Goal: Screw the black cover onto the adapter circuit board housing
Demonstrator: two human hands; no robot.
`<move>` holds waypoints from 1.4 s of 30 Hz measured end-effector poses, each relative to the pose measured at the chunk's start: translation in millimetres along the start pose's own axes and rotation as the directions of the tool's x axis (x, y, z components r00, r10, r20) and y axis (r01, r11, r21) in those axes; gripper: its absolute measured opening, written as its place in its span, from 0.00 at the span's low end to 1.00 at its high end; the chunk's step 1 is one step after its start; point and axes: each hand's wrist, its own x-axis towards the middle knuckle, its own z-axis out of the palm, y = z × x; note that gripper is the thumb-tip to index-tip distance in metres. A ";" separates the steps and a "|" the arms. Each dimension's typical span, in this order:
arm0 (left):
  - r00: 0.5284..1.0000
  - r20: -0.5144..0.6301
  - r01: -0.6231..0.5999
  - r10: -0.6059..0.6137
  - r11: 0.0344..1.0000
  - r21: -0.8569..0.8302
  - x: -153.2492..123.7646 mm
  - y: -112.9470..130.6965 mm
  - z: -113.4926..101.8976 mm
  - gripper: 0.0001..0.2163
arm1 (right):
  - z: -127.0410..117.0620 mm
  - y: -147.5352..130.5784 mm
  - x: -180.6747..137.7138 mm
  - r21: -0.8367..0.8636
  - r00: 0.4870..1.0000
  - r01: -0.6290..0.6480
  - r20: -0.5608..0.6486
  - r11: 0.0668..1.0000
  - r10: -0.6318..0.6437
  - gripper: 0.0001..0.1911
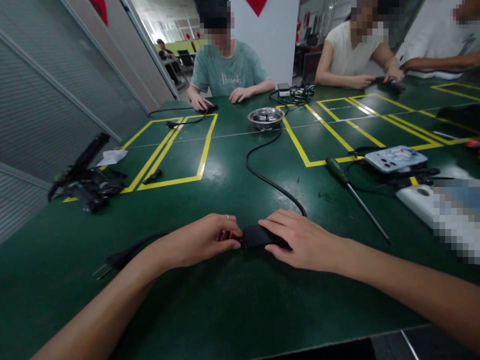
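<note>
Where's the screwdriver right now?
In the head view the screwdriver lies on the green table, ahead and right of the right hand, just left of the phone.

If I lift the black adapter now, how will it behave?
The black adapter probably stays stiff and won't roll: it looks boxy. Its cord will likely trail floppily, since it lies in loose curves. Both hands, left and right, rest on it.

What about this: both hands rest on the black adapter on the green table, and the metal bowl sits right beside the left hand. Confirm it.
Not quite. Both the left hand and the right hand do rest on the black adapter on the green table, but the head view shows the metal bowl far across the table, near the person opposite.
</note>
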 end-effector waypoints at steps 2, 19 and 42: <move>1.000 0.004 0.004 -0.004 1.000 -0.002 0.2 -0.5 0.7 0.10 | -0.5 -2.1 0.5 -0.039 1.000 -0.012 0.013 0.999 0.013 0.26; 0.916 -0.245 -0.097 0.317 0.770 0.631 37.3 28.7 59.6 0.31 | -72.4 115.4 -47.4 -0.351 0.600 -0.797 -0.369 0.491 0.710 0.26; 0.820 -0.332 -0.083 0.465 0.671 0.736 24.6 30.8 63.7 0.29 | -71.4 100.8 -25.3 0.863 0.579 -0.210 -0.268 0.458 0.770 0.18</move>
